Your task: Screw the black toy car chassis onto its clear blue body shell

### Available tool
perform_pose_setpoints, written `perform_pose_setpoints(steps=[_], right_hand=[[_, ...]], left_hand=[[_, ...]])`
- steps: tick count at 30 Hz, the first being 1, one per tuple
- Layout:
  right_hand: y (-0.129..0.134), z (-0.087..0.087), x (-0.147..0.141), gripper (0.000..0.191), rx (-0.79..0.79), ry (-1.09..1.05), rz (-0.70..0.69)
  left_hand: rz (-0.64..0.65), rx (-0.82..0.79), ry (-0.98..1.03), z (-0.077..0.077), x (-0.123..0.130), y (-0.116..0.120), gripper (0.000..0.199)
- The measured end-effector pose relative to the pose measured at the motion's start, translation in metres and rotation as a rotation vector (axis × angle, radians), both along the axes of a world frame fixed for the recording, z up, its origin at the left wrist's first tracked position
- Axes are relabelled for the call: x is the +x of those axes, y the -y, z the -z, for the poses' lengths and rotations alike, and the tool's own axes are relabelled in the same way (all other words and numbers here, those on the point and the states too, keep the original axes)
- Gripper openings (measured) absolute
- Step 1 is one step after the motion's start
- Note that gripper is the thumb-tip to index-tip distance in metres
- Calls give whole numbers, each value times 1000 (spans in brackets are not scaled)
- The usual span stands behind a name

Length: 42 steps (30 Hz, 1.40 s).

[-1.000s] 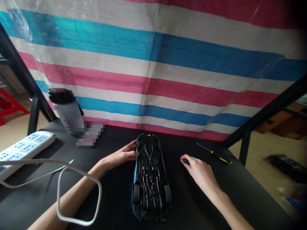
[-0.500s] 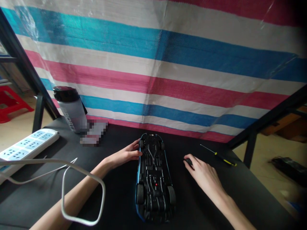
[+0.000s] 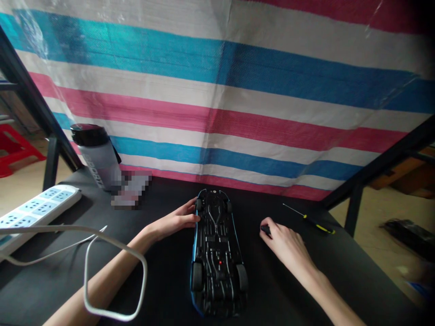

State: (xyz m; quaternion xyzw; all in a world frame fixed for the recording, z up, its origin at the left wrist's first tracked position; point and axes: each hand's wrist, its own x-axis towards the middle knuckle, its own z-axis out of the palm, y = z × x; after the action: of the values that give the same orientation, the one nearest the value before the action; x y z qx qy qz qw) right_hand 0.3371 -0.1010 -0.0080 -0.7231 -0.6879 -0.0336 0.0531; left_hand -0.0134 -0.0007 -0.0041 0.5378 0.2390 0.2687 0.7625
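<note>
A blue toy car [image 3: 219,253] lies upside down on the black table, its black underside and wheels facing up. A small red spot shows on the underside. My left hand [image 3: 181,217] is closed against the car's left side near its far end, thumb at the edge; some fingertips are hidden. To the right of the car, apart from it, my right hand [image 3: 283,237] pinches a small black part [image 3: 265,229] between thumb and forefinger. Most of that part is covered, so its kind cannot be made out. A screwdriver [image 3: 314,222] with a black and yellow handle lies beyond my right hand.
A white power strip [image 3: 41,206] and a looped white cable [image 3: 145,276] are on the left, the loop crossing in front of my left forearm. A water bottle [image 3: 98,158] stands behind, beside a blurred-out item [image 3: 131,192]. Striped sheeting [image 3: 210,122] hangs at the table's back edge.
The view has shifted slightly. My left hand stays on the toy car, and my right hand keeps the small black part in its pinch, turned slightly.
</note>
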Motion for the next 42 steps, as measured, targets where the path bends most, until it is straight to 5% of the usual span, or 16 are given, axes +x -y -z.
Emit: perform_pose_setpoints(steps=[6, 10, 13, 18, 30, 42], right_hand=[[4, -26, -24, 8, 35, -117, -54], [4, -65, -74, 2, 54, -352, -302], [-4, -84, -115, 5, -19, -305, -471], [-19, -90, -152, 11, -81, -136, -621], [-21, -117, -166, 17, -59, 145, -825], [-21, -115, -164, 9, -114, 25, -736]], left_hand=[[-11, -38, -31, -6, 2, 2, 74], [-5, -50, -14, -11, 3, 4, 75], [13, -52, 13, -12, 3, 4, 74], [24, -52, 64, -8, 3, 4, 74], [-5, -87, 39, -7, 3, 3, 82], [107, -72, 158, -6, -3, 3, 89]])
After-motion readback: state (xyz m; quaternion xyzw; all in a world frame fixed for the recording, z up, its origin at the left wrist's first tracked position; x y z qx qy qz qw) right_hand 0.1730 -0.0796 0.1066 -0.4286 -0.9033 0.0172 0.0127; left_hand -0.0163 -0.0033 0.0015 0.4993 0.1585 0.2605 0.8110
